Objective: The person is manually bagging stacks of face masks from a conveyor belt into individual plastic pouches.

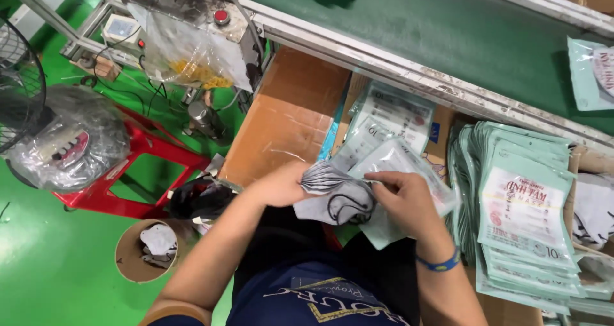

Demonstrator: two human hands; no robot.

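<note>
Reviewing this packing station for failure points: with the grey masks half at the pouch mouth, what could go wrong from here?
1. The grey masks are bunched between the left hand and right hand; an ear loop could catch on the edge of the pouch and a mask may go in creased.
2. The pouch is held in the air over the lap, so a mask could slip out and fall.
3. The stack of pouches at the right leans and fans out; an elbow bump might topple it.

Masks: folded stack of grey fabric face masks with dark ear loops [332, 195], fanned at its upper edge, half inside the pouch mouth.
Pouch: clear-fronted pale green plastic pouch [400, 163], open, tilted, lying under the masks above the lap.
</note>
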